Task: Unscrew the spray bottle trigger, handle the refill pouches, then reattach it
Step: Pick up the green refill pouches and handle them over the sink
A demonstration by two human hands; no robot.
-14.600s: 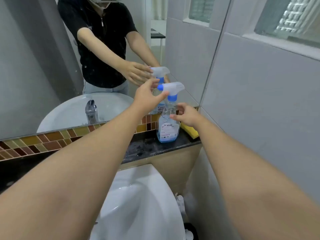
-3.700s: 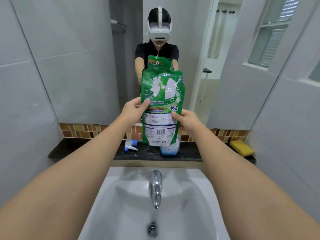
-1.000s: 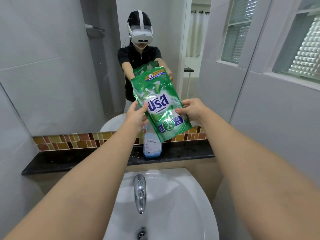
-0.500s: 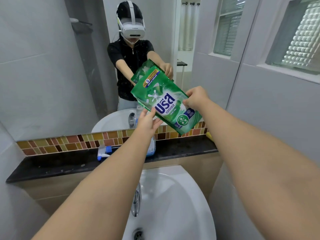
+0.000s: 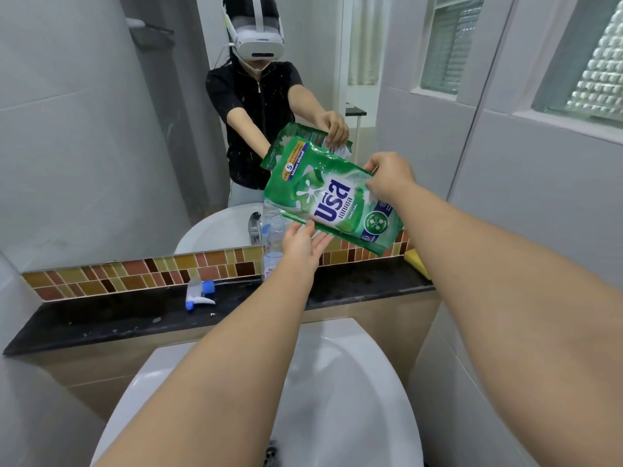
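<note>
Bathroom mirror and a dark ledge back the sink, where the unscrewed trigger lies on its side and the open spray bottle stands behind the left wrist. Tilted above them, the green refill pouch is pinched at its upper edge by the right hand, while the left hand props it from below with fingers nearly straight. It looks full, soft and glossy, likely to sag and slip, so gripping the sealed edges while supporting its base seems safest.
</note>
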